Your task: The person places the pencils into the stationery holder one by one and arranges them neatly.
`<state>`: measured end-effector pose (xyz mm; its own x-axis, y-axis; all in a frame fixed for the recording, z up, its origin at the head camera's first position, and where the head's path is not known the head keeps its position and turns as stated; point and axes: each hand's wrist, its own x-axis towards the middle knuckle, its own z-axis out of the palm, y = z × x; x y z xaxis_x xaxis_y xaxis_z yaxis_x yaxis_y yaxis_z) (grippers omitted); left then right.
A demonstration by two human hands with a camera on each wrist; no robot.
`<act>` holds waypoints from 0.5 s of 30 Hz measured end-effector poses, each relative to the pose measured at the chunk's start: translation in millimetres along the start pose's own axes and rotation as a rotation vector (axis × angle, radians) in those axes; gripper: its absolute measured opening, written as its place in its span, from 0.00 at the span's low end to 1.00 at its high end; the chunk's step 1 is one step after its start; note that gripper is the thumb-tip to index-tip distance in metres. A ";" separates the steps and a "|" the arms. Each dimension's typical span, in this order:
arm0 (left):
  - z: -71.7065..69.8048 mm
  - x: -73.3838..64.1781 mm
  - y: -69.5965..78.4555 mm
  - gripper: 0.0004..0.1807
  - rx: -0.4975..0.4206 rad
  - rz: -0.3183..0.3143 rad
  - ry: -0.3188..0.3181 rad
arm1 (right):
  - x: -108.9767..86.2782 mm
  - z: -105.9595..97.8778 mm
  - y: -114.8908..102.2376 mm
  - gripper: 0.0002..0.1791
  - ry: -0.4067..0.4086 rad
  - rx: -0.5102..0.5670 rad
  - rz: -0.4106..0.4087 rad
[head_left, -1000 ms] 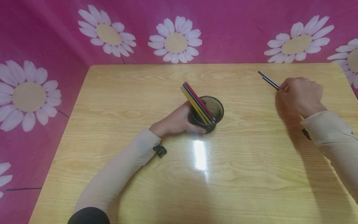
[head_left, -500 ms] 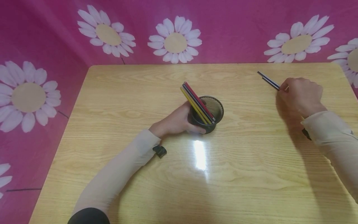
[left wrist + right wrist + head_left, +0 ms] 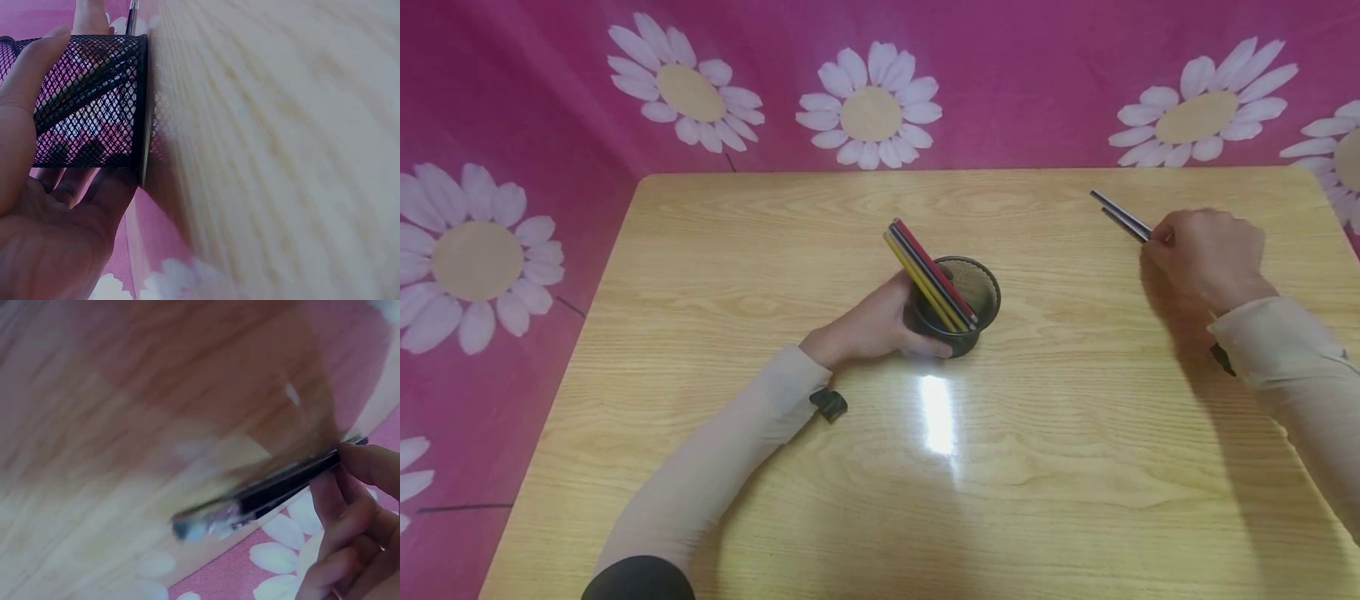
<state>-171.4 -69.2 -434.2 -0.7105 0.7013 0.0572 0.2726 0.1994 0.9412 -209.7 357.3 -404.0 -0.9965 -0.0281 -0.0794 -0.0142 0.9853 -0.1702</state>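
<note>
My left hand (image 3: 872, 325) grips a black mesh pencil cup (image 3: 976, 283) near the middle of the table. Several pencils (image 3: 928, 277), among them red, yellow and black ones, lean left inside it. In the left wrist view, the fingers and thumb curl round the mesh cup (image 3: 94, 106), whose base is at the tabletop. Toward the back right, my right hand (image 3: 1210, 254) pinches two slim dark pencils with pale stripes (image 3: 1122, 213). The right wrist view has thumb and fingers on these dark pencils (image 3: 290, 482), close above or on the wood; contact is unclear.
The wooden table (image 3: 1037, 483) has its back edge against a pink cloth (image 3: 1015, 83) printed with white daisies. More of this cloth hangs along the left side. A bright light reflection lies on the wood in front of the cup.
Both hands stay nearly still. The two dark pencils in the right hand shift very slightly, their ends lying a little closer together.
</note>
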 end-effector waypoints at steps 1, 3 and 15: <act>0.0 0.0 0.1 0.48 0.000 0.000 -0.001 | -0.4 -0.5 -0.5 0.14 0.006 0.003 -0.005; -0.1 0.1 0.0 0.48 0.001 -0.002 -0.002 | -1.2 -1.9 -1.8 0.14 0.015 0.006 -0.012; 0.1 -0.7 0.7 0.50 -0.001 -0.012 0.004 | -6.1 -10.0 -15.2 0.19 -0.005 0.026 -0.014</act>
<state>-170.6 -69.6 -433.6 -0.7164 0.6961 0.0471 0.2633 0.2073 0.9422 -204.2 344.2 -391.2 -0.9958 -0.0425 -0.0815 -0.0257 0.9801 -0.1969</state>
